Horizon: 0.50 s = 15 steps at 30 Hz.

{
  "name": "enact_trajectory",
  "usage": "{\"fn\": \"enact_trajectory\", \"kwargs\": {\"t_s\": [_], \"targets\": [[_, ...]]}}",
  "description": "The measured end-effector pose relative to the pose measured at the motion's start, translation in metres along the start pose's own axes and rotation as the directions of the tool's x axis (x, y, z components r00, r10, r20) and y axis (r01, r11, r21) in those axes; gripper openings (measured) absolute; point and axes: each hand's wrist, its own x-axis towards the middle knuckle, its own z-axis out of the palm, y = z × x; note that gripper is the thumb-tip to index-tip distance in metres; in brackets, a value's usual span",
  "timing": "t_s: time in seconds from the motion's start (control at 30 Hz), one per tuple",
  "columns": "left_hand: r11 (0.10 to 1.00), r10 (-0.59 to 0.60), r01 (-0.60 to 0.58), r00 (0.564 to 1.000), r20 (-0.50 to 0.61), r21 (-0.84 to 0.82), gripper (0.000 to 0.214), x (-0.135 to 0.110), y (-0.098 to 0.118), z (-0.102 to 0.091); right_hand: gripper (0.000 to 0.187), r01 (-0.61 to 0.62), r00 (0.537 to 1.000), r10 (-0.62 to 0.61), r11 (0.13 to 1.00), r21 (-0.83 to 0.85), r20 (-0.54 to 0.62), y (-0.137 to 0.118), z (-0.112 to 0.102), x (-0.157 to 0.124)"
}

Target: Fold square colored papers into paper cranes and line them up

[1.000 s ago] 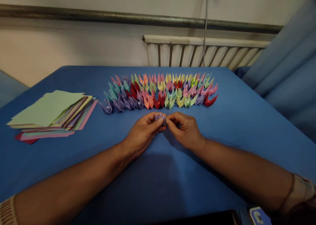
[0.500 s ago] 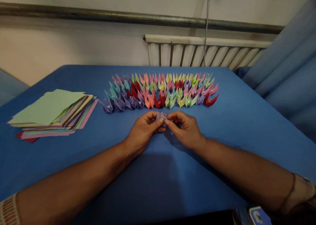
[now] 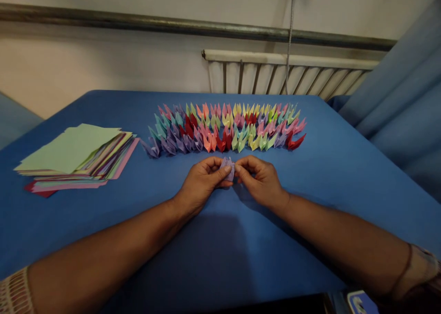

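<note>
A small folded piece of lilac paper (image 3: 228, 168) is held up between my two hands, over the blue table and just in front of the rows of paper cranes (image 3: 225, 139). My left hand (image 3: 203, 178) pinches it from the left, thumb across its front. At its right edge, the thumb and fingertips of my right hand (image 3: 260, 178) are closed on it. The fingers hide parts of the paper.
A stack of coloured paper sheets (image 3: 69, 148), pale green on top, lies on the left of the blue table (image 3: 347, 167). Behind the table are a white radiator (image 3: 248, 56) and a metal pipe (image 3: 165, 23). A blue curtain (image 3: 396, 93) hangs at the right.
My right fingertips have shifted slightly right along the lilac paper, so more of it shows between my hands. The view has moved a little.
</note>
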Motion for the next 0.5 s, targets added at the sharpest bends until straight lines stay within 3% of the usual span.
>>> {"fn": "enact_trajectory", "kwargs": {"t_s": [0.2,0.5], "targets": [[1.000,0.004,-0.003,1.000,-0.001,0.004,0.024,-0.0007,-0.0004,0.0012,0.010,0.038,0.999,-0.039,0.997,-0.060,-0.011,0.0000,-0.0001,0.0000],[0.999,0.005,-0.006,1.000,0.017,0.039,0.025,0.0010,-0.0016,-0.0008,0.013,0.011,1.000,-0.012,0.999,0.050,0.018,-0.0004,-0.0007,0.0006]]}}
